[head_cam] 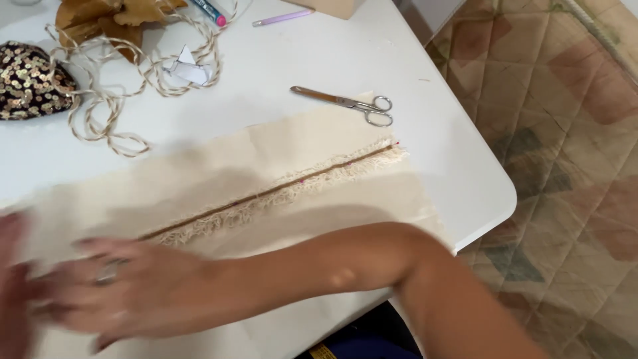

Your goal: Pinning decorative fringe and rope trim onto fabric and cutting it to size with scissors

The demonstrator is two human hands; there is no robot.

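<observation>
A long strip of cream cloth lies across the white table, with a fringed trim running along its middle seam. My right hand, blurred and with a ring on one finger, lies flat with spread fingers on the cloth's left part, my forearm crossing over the near edge. My left hand shows only partly at the left border, also blurred, resting on the cloth close to the right hand. Neither hand grips anything.
Metal scissors lie past the cloth near the table's right side. Twisted cord, a sequined dark object, brown crumpled paper, a white paper scrap and a pink pen sit at the back. A quilted cover lies right of the table.
</observation>
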